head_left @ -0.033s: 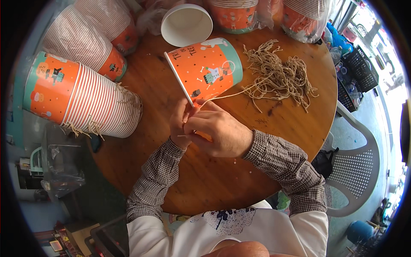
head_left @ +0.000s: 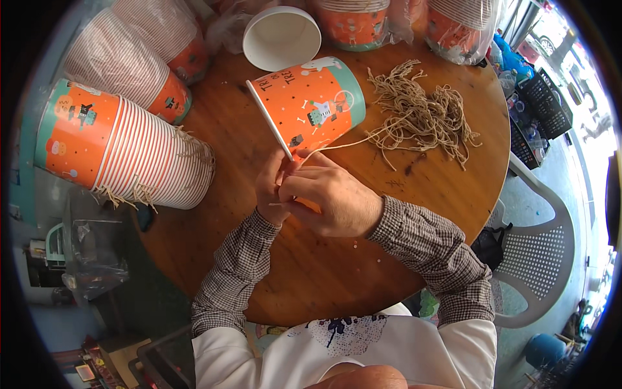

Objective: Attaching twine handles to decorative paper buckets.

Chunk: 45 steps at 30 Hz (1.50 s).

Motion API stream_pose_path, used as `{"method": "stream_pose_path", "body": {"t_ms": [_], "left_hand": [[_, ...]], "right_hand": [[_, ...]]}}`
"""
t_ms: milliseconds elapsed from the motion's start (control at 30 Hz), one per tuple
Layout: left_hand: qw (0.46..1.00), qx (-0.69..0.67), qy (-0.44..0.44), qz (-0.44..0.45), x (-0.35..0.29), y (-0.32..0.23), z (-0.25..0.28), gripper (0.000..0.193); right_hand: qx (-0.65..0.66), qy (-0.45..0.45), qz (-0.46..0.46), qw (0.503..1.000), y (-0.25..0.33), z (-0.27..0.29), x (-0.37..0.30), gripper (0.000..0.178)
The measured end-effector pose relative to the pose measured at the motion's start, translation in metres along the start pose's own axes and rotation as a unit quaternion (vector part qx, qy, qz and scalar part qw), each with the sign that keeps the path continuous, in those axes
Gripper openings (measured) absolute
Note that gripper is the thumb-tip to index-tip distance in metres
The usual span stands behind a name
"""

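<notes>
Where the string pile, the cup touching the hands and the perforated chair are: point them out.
String pile (head_left: 424,115), head view: middle of the tangle.
Cup (head_left: 310,104), head view: orange printed side.
Chair (head_left: 534,255), head view: perforated panel.

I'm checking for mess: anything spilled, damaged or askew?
The twine lies in a tangled heap on the wooden table, right of the held orange cup, its strands looping untidily. No clear spill or damage stands out.

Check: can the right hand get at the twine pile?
Likely yes: the right hand is busy at the orange cup, but only tabletop and one strand lie between it and the twine pile.
</notes>
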<state>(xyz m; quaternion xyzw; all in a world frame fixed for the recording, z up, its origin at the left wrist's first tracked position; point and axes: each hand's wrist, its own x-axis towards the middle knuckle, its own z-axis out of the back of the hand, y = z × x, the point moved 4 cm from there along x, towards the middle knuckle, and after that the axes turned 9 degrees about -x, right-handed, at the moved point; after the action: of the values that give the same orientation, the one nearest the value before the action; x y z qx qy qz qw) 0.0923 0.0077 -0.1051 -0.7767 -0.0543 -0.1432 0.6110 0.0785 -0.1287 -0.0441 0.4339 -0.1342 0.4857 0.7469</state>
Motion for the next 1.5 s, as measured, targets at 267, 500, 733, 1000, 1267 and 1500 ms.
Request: {"method": "stream_pose_path", "body": {"t_ms": [267, 500, 733, 1000, 1267, 1500], "left_hand": [[0.998, 0.067, -0.008, -0.019, 0.002, 0.005, 0.010, 0.022], [0.996, 0.083, -0.031, -0.022, -0.005, 0.015, 0.007, 0.021], [0.996, 0.057, -0.038, -0.065, 0.002, 0.003, 0.003, 0.015], [0.996, 0.036, -0.068, -0.043, 0.002, 0.010, 0.006, 0.011], [0.997, 0.018, -0.065, -0.031, 0.002, 0.010, 0.003, 0.013], [0.999, -0.013, -0.033, -0.032, 0.000, 0.007, -0.002, 0.018]], "right_hand": [[0.036, -0.010, 0.002, 0.999, -0.012, 0.002, -0.002, 0.010], [-0.007, -0.023, -0.037, 0.999, -0.012, 0.016, -0.007, 0.015], [-0.021, -0.147, -0.151, 0.977, -0.024, 0.017, -0.013, 0.010], [-0.040, -0.161, -0.214, 0.963, -0.032, 0.013, -0.015, 0.009], [-0.073, -0.165, -0.202, 0.963, -0.032, 0.015, -0.014, 0.009], [-0.147, -0.146, -0.207, 0.956, -0.032, 0.013, -0.014, 0.010]]}}
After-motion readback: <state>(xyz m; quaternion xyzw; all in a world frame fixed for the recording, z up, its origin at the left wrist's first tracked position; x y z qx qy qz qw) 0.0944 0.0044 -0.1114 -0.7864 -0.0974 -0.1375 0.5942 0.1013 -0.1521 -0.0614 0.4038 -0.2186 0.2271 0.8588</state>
